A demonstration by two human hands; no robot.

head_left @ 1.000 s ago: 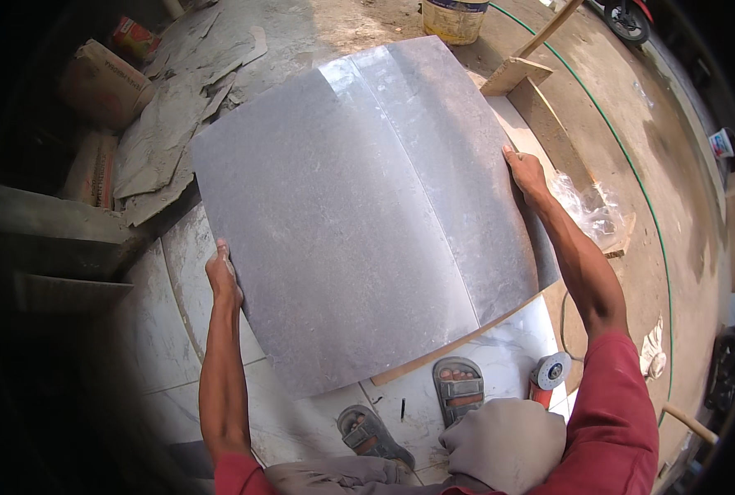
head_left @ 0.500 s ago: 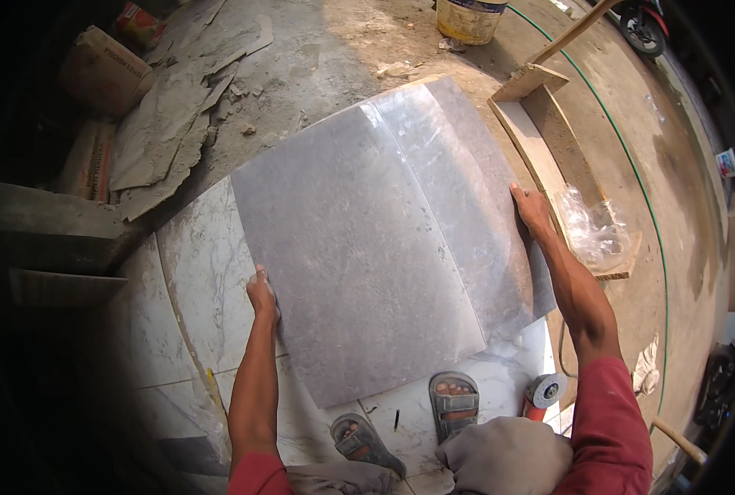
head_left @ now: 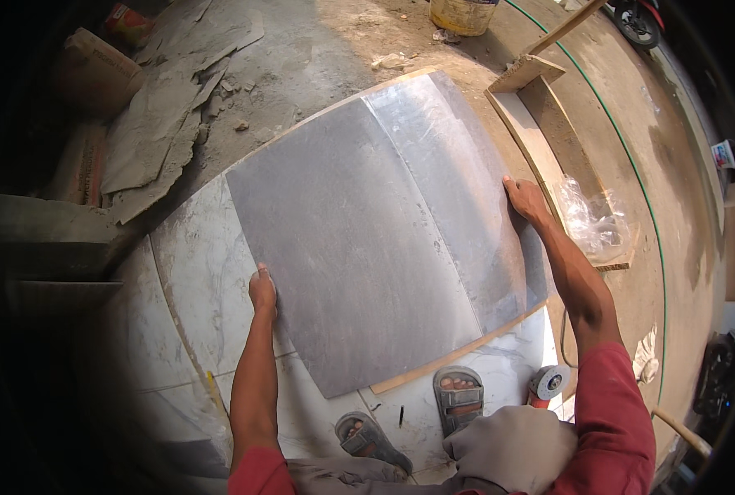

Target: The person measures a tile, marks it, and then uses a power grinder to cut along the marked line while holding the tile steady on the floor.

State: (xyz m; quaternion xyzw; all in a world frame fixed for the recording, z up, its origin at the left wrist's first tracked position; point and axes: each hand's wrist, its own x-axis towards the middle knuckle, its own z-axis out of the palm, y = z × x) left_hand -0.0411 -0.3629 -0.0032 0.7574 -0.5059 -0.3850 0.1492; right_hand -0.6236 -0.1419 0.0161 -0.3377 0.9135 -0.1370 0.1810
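A large grey tile (head_left: 342,239) lies tilted across the middle, with a pale straight line running along its right part. Whether that line is a cut, a mark or the edge of an overlapping piece, I cannot tell. My left hand (head_left: 262,290) grips the left edge, its fingers partly hidden beneath. On the right edge, my right hand (head_left: 526,200) is closed with the thumb side on top. Under the tile, a tan board edge (head_left: 433,363) shows along the near side, and a strip of grey (head_left: 536,262) shows beyond the right edge.
White marbled tiles (head_left: 194,247) cover the floor under my sandalled feet. An angle grinder (head_left: 546,384) lies by my right knee. To the right are a wooden frame (head_left: 520,124), clear plastic (head_left: 594,223) and a green hose (head_left: 631,157). Broken slabs (head_left: 157,148) and cartons (head_left: 95,78) lie left.
The tile's near edge has shifted slightly away from my feet, and the tan board edge beneath now shows. My right hand has moved a little left and away with it.
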